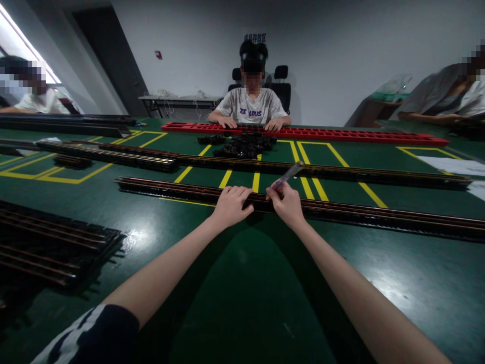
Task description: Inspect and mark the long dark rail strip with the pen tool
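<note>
A long dark rail with copper-coloured strips (379,215) lies across the green table in front of me. My left hand (231,205) rests on it with fingers curled over its top edge, pressing it down. My right hand (287,202) is just to the right on the same rail, pinched round a clear-handled screwdriver (290,174) whose handle points up and away to the right. Its tip is hidden by my fingers.
A second similar rail (341,172) lies further back, with a pile of small black parts (244,145) and a long red rail (341,134) beyond. A person opposite has both hands on the red rail. Stacked dark rails (49,245) sit at my left. Two other people sit at the sides.
</note>
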`<action>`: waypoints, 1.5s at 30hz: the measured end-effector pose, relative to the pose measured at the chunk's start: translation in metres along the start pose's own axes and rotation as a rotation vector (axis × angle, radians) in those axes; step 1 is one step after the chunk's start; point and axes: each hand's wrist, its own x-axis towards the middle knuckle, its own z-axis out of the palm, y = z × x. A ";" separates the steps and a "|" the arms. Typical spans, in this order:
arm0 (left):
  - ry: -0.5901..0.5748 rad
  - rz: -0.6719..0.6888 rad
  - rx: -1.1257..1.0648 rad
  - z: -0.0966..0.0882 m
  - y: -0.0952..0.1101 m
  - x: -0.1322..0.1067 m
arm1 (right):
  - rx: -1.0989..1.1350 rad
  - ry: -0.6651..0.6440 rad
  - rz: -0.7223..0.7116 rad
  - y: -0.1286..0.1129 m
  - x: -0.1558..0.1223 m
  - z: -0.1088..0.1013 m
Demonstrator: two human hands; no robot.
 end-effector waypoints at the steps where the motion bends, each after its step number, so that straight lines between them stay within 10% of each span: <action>1: 0.002 -0.002 0.003 0.000 0.000 0.000 | 0.002 0.000 0.002 0.000 0.000 0.000; 45: 0.030 -0.076 0.045 0.002 0.006 0.000 | 0.053 0.021 -0.099 -0.005 0.003 -0.002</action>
